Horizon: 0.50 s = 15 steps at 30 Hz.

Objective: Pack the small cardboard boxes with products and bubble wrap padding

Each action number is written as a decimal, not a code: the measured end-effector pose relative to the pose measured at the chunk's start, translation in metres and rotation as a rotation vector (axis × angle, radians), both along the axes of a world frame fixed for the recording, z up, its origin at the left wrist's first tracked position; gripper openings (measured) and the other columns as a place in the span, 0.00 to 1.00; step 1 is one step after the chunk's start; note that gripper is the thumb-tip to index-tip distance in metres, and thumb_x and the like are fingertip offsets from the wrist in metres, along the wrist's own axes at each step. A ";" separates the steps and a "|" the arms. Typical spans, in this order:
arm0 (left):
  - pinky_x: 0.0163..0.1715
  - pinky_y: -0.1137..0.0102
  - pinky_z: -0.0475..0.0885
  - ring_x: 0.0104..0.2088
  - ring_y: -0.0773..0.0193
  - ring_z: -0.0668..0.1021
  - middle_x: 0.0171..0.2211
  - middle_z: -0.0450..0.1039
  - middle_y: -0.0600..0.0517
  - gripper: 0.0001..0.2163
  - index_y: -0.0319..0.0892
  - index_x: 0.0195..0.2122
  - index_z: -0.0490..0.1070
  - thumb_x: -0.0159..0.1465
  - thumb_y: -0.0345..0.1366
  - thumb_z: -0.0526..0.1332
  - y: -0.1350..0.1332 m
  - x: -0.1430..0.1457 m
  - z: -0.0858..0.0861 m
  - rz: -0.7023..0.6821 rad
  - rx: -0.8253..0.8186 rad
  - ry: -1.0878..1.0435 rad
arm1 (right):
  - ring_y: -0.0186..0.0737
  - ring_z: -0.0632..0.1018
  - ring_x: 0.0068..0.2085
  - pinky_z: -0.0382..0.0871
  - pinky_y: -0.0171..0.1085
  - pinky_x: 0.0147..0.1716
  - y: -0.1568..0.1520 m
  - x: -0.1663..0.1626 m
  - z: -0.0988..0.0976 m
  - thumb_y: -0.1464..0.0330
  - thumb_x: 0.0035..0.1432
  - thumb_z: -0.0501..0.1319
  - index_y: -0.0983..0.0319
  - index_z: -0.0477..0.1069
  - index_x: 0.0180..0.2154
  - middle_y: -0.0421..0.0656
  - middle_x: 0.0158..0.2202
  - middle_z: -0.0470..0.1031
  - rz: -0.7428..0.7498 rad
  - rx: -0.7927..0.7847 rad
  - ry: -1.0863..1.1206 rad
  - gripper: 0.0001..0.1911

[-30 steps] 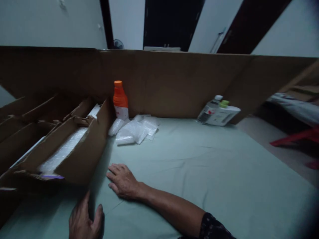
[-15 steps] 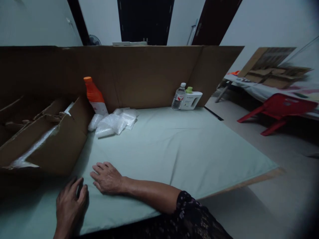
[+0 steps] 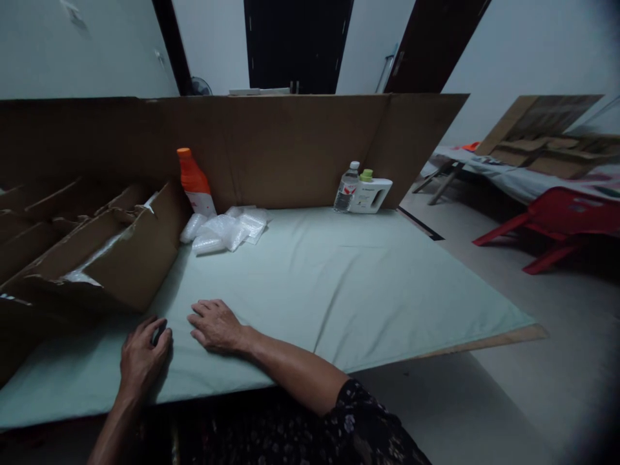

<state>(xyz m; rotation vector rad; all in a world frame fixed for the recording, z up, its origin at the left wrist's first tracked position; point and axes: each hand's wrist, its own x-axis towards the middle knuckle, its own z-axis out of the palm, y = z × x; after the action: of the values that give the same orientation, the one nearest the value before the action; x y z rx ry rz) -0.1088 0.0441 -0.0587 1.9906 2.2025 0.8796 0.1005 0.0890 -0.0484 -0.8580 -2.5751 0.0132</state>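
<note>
Two hands, each grip relaxed and seemingly empty, rest on the cloth-covered worktop [image 3: 300, 284]; the left hand [image 3: 144, 355] is nearer the divided cardboard box [image 3: 141, 271], ahead and leftward, its front compartment slanting away rightward; bubble-wrap pouches [image 3: 225, 230] lie ahead of the right hand [image 3: 216, 327], well apart.

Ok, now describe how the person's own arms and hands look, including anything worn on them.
The left hand and right hand are both bare, with no gloves, rings or watch that I can make out. Both forearms are uncovered. The right sleeve is black with a small, pale, flower-like pattern and ends near the elbow. No left sleeve shows in the picture.
</note>
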 end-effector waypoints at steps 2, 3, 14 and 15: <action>0.56 0.50 0.69 0.53 0.44 0.76 0.51 0.76 0.39 0.20 0.39 0.43 0.78 0.62 0.47 0.53 -0.001 -0.001 0.000 0.008 0.007 -0.027 | 0.45 0.69 0.57 0.65 0.44 0.54 0.001 0.000 0.000 0.61 0.65 0.61 0.62 0.70 0.47 0.47 0.57 0.71 0.008 -0.010 0.001 0.13; 0.56 0.51 0.69 0.52 0.45 0.76 0.51 0.76 0.40 0.20 0.39 0.42 0.78 0.61 0.47 0.53 -0.001 -0.002 0.000 0.014 0.009 -0.044 | 0.45 0.69 0.57 0.64 0.44 0.54 0.001 0.000 -0.001 0.61 0.65 0.61 0.62 0.70 0.47 0.47 0.57 0.71 0.011 -0.017 0.000 0.13; 0.48 0.58 0.74 0.50 0.48 0.77 0.48 0.78 0.41 0.22 0.39 0.42 0.78 0.58 0.49 0.53 -0.004 0.000 0.004 0.077 0.026 -0.166 | 0.46 0.67 0.59 0.61 0.46 0.56 0.002 0.001 0.003 0.62 0.66 0.60 0.62 0.69 0.47 0.49 0.57 0.70 0.044 -0.084 -0.004 0.12; 0.47 0.58 0.75 0.50 0.48 0.77 0.48 0.78 0.41 0.22 0.39 0.41 0.78 0.58 0.49 0.53 -0.004 0.001 0.004 0.080 0.028 -0.166 | 0.46 0.68 0.58 0.62 0.46 0.56 0.002 0.002 0.003 0.62 0.66 0.60 0.62 0.69 0.47 0.49 0.56 0.71 0.045 -0.081 -0.003 0.12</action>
<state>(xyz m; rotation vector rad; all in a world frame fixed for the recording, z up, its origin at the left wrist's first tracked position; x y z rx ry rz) -0.1074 0.0397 -0.0545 1.7794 2.2023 1.0494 0.1024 0.0912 -0.0449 -0.8291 -2.6124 0.1310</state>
